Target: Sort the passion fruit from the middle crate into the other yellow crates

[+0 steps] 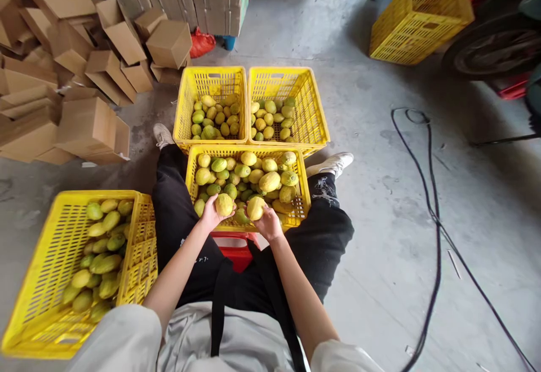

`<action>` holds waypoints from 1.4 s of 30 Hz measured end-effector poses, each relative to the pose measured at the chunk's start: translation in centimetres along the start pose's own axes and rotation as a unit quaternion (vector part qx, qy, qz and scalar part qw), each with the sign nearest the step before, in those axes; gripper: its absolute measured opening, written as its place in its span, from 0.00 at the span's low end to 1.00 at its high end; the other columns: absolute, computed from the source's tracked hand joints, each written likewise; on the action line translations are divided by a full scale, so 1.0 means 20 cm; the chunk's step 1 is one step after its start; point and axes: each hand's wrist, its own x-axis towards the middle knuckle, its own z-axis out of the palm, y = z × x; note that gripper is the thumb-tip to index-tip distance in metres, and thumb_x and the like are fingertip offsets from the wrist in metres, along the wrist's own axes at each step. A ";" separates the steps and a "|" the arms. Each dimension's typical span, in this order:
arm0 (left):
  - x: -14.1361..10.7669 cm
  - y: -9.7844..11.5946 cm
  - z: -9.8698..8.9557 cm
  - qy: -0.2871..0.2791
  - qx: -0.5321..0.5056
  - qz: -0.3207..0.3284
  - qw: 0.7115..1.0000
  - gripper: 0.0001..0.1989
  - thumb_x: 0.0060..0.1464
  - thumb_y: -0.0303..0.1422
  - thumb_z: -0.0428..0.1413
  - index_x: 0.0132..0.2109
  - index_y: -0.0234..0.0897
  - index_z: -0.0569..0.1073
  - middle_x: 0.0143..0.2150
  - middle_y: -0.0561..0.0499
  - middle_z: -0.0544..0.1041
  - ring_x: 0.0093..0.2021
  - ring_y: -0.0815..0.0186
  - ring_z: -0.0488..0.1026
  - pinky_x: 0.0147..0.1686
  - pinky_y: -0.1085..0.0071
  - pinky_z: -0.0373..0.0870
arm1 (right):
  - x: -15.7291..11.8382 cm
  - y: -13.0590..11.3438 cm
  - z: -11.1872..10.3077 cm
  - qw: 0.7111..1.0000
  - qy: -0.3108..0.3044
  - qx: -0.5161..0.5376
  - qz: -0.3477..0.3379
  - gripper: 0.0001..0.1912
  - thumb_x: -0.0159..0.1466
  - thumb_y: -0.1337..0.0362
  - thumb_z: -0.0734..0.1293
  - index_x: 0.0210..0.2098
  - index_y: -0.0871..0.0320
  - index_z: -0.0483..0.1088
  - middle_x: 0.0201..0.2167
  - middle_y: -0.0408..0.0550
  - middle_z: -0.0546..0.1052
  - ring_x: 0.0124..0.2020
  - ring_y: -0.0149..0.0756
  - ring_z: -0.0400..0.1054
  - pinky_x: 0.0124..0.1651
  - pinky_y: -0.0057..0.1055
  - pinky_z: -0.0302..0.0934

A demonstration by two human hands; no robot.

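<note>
My left hand (210, 214) is closed around a roundish yellow papaya (224, 204), held over the near edge of the middle yellow crate (245, 150). A second yellow papaya (255, 208) sits in my right hand (269, 224), fingers wrapped round its side. The two fruits are a short gap apart. Below and beyond them, the middle crate holds many green and yellow papayas (269, 181), some round and some longer. Part of a red stool or stand (236, 251) shows under this crate, between my legs.
Two yellow crates (209, 71) (283, 71) with fruit stand just beyond. Another fruit-filled crate (38, 259) is at my left. Cardboard boxes (91, 127) pile up at far left. Black cable (435, 214) crosses the floor at right, near a yellow crate (416, 22) and a wheel (486, 48).
</note>
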 end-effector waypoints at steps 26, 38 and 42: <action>0.01 -0.01 -0.01 0.005 -0.001 -0.012 1.000 0.16 0.62 0.39 0.47 0.44 0.31 0.71 0.37 0.40 0.78 0.38 0.55 0.79 0.36 0.60 0.76 | 0.01 0.01 -0.02 0.997 0.066 -0.007 0.042 0.17 0.56 0.56 0.72 0.43 0.55 0.71 0.40 0.46 0.80 0.40 0.39 0.76 0.41 0.34 0.72; 0.00 -0.02 -0.01 -0.021 0.024 -0.006 0.999 0.13 0.57 0.36 0.54 0.47 0.34 0.69 0.36 0.44 0.78 0.33 0.59 0.79 0.31 0.67 0.75 | -0.01 0.01 -0.03 0.995 0.064 -0.030 0.075 0.21 0.52 0.59 0.77 0.43 0.56 0.71 0.39 0.47 0.79 0.41 0.41 0.76 0.44 0.38 0.73; 0.00 -0.02 -0.01 -0.005 0.033 0.013 0.999 0.12 0.56 0.36 0.56 0.45 0.36 0.69 0.34 0.46 0.77 0.31 0.60 0.78 0.28 0.68 0.74 | -0.01 0.03 -0.03 0.994 0.065 -0.044 0.071 0.19 0.54 0.62 0.76 0.43 0.54 0.69 0.38 0.44 0.78 0.37 0.37 0.75 0.39 0.34 0.72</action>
